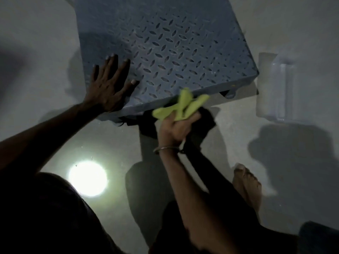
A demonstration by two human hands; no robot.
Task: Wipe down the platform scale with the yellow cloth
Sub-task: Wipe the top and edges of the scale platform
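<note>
Floor (pixel 293 24): one pale surface I see under everything, with one bright round glare at 7 o'clock.
Platform scale (pixel 165 48): one, at 12 o'clock; blue-grey diamond-tread plate, worn.
Left hand (pixel 108 85): one, fingers spread wide, flat on the plate's 9 o'clock corner.
Right hand (pixel 176 127): one, closed around the cloth.
Yellow cloth (pixel 181 105): one, bunched, against the scale's 6 o'clock edge.
Bangle (pixel 165 149): one, right wrist.

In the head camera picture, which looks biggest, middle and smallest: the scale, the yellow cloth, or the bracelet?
1. Scale, by far the biggest.
2. Yellow cloth, bunched in the right hand, so partly hidden.
3. Bracelet, a thin band on that wrist.
</note>
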